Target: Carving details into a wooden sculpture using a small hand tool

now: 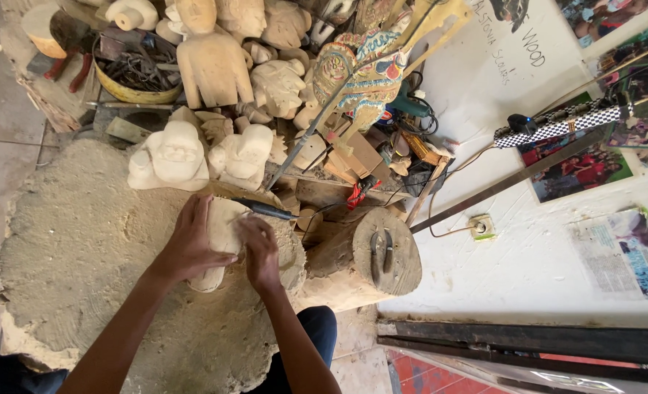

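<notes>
Here, both hands — left hand, right hand — clasp a pale wooden carving; bowl holds dark tools.

Pale unpainted wood carving; painted puppet figure swirled in red, blue, yellow; black-and-white checkered cloth; seemingly yellow bowl.

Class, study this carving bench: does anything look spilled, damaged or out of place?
Nothing looks damaged. Sawdust blankets the work surface around the pale wooden carving that the left hand steadies and the right hand works on; unfinished figures crowd behind.
</notes>
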